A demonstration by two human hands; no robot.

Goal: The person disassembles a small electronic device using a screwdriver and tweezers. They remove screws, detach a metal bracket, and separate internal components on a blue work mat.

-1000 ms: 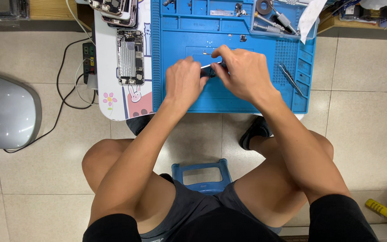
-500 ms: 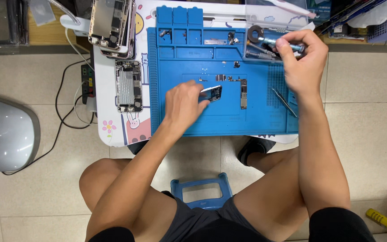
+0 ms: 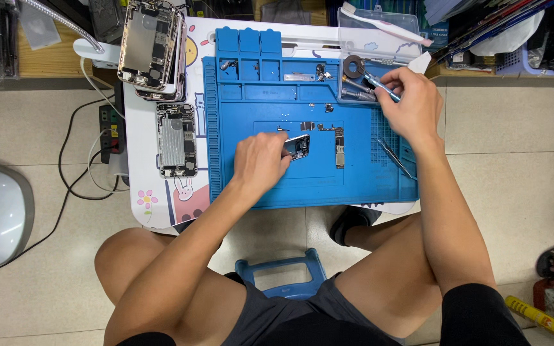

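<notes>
Left hand (image 3: 261,160) pinches small metal part (image 3: 299,147), long axis tilted upright; right hand (image 3: 408,102) grips screwdriver (image 3: 376,82), tip up-left.

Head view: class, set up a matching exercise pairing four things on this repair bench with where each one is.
Things:
1. Small part
2. Screwdriver
3. Tweezers
4. Opened phone

Places:
A. Lying on the mat's right side
B. In the right hand
C. On the white table, left of the mat
D. Under the left hand's fingers

Pairs: 1-D, 2-B, 3-A, 4-C
</notes>
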